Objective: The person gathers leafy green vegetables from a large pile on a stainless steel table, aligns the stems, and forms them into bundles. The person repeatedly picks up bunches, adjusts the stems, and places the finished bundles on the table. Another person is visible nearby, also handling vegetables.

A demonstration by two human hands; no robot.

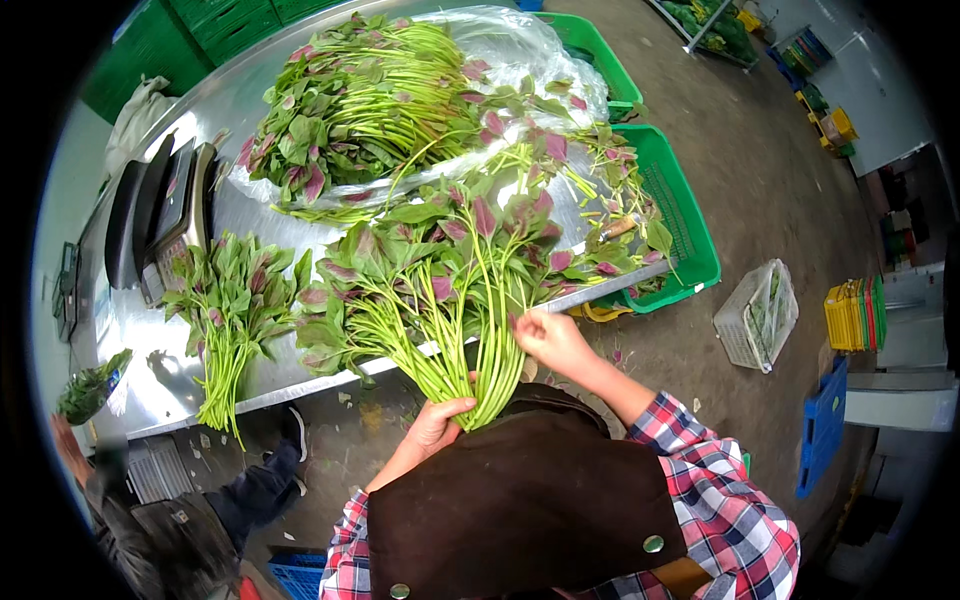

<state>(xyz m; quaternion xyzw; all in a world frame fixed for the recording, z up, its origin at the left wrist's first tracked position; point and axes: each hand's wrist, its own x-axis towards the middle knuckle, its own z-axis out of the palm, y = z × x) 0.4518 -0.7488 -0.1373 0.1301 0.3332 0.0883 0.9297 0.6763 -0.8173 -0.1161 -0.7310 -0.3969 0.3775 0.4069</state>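
Observation:
My left hand [439,426] grips the lower stems of a large bunch of leafy amaranth greens [450,322], green with purple patches, at the front edge of the metal table [277,379]. At the bunch's right side is my right hand [546,337], fingers curled close to the outer stems; whether it pinches a leaf or stem cannot be told. A smaller amaranth bunch [232,315] lies to the left, stems over the table edge. Behind, a big pile of amaranth [367,105] rests on clear plastic sheeting [525,45]. A knife's wooden handle [619,226] lies among loose trimmings.
A weighing scale [180,202] stands on the table's left. Green crates [701,247] adjoin its right end. A white basket in plastic [754,319] sits on the floor at right. A co-worker [187,525] is at lower left, one hand near bagged greens [90,394].

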